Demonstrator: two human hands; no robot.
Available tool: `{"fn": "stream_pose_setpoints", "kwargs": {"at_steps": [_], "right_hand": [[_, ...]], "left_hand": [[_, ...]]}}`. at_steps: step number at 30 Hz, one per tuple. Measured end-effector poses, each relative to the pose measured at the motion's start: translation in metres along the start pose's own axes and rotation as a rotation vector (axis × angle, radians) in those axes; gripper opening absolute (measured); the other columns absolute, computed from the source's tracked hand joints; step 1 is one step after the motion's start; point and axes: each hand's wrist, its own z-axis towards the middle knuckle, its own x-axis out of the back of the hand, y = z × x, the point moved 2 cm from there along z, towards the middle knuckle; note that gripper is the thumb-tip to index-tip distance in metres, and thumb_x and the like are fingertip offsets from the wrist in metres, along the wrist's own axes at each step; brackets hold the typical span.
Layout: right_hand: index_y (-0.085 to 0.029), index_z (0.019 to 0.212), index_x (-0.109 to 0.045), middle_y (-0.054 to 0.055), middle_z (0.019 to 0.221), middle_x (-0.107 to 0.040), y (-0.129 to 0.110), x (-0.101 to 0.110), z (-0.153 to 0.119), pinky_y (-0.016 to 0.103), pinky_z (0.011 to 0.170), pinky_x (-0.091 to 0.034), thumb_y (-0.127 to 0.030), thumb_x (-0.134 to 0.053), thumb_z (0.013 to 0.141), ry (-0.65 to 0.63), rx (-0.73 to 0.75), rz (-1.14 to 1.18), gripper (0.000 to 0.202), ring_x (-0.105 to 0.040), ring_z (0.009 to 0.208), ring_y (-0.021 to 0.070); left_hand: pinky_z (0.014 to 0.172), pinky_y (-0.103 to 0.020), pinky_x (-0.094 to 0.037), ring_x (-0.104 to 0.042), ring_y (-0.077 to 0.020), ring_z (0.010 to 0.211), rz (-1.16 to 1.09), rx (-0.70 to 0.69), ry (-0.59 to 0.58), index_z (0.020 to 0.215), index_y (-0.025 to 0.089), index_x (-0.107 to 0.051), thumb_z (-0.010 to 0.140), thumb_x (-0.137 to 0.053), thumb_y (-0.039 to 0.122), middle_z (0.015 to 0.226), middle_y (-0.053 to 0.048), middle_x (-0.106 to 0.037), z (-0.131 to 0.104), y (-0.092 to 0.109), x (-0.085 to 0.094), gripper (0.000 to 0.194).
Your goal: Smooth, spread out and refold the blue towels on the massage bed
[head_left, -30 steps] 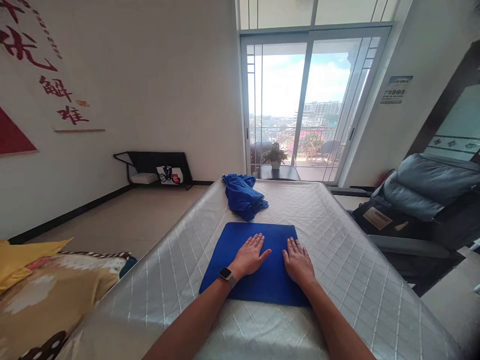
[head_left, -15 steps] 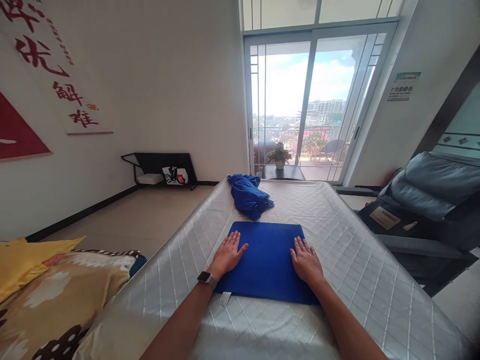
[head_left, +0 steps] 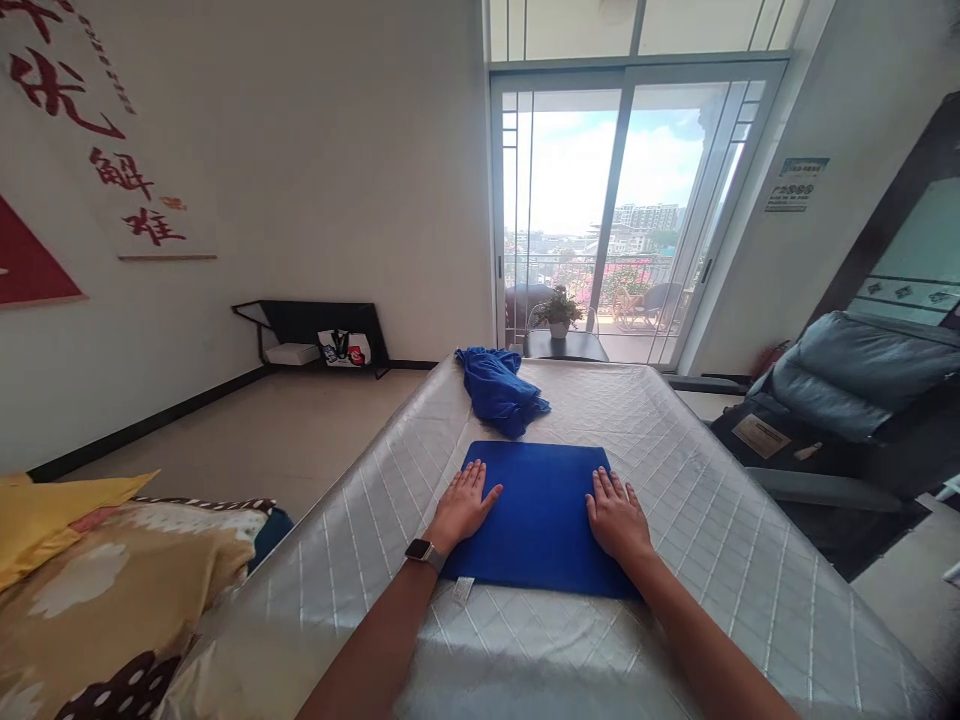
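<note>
A blue cloth, folded into a flat rectangle, lies on a silver quilted table cover. My left hand, with a watch on its wrist, rests flat on the cloth's left edge, fingers stretched out. On the right edge my right hand lies flat in the same way, thumb inward. Neither hand grips anything. A white tag sticks out at the cloth's near left edge. Beyond its far edge lies a crumpled blue cloth in a loose heap.
Patterned cushions are piled at the lower left. A dark recliner stands right of the table. Past the far edge is a chair with a potted plant, before a glass sliding door. A black rack is by the wall.
Both hands stay flat on the folded cloth and have shifted only slightly, to the right in view. The camera view has turned a little. Both cloths look the same.
</note>
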Motion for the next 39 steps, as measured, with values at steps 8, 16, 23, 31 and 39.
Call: {"fn": "stream_pose_setpoints", "kwargs": {"at_steps": [8, 16, 23, 31, 39], "right_hand": [[-0.007, 0.155, -0.024, 0.009, 0.162, -0.021, -0.002, 0.0, -0.028, 0.044, 0.121, -0.015, -0.039, -0.02, 0.1, -0.121, 0.009, 0.033, 0.063, -0.018, 0.15, 0.0238], [-0.008, 0.155, -0.024, 0.008, 0.162, -0.02, -0.001, -0.004, -0.031, 0.043, 0.121, -0.014, -0.04, -0.02, 0.101, -0.097, 0.002, 0.09, 0.063, -0.017, 0.15, 0.0232], [-0.011, 0.155, -0.024, 0.006, 0.162, -0.02, 0.0, -0.005, -0.033, 0.041, 0.12, -0.014, -0.035, -0.021, 0.1, -0.094, 0.014, 0.065, 0.06, -0.016, 0.15, 0.0217], [-0.009, 0.155, -0.024, 0.006, 0.162, -0.02, -0.001, -0.002, -0.033, 0.042, 0.12, -0.014, -0.039, -0.019, 0.1, -0.095, 0.007, 0.084, 0.062, -0.017, 0.15, 0.0225], [-0.01, 0.155, -0.022, 0.005, 0.162, -0.019, -0.001, -0.004, -0.031, 0.042, 0.121, -0.013, -0.038, -0.02, 0.1, -0.117, -0.01, 0.085, 0.062, -0.016, 0.15, 0.0217]], "left_hand": [[0.121, -0.041, -0.02, -0.024, -0.0264, 0.148, 0.044, 0.001, 0.033, 0.152, 0.002, -0.03, 0.102, -0.016, 0.06, 0.159, -0.018, -0.027, 0.0, -0.002, -0.003, 0.079], [0.12, -0.042, -0.025, -0.028, -0.0246, 0.147, 0.004, -0.207, 0.157, 0.15, 0.007, -0.037, 0.102, -0.015, 0.058, 0.156, -0.016, -0.035, -0.007, 0.053, 0.004, 0.074], [0.121, -0.04, -0.022, -0.023, -0.0216, 0.148, -0.112, -0.482, 0.09, 0.152, 0.011, -0.034, 0.103, -0.013, 0.057, 0.159, -0.012, -0.031, -0.003, 0.155, -0.018, 0.07], [0.122, -0.041, -0.02, -0.023, -0.0237, 0.148, -0.082, -0.287, 0.049, 0.153, 0.009, -0.033, 0.101, -0.013, 0.062, 0.159, -0.014, -0.03, -0.002, 0.099, -0.014, 0.076], [0.121, -0.044, -0.019, -0.021, -0.0253, 0.149, 0.014, -0.087, 0.034, 0.154, 0.008, -0.028, 0.1, -0.013, 0.064, 0.16, -0.014, -0.024, -0.049, 0.009, -0.004, 0.079]]}}
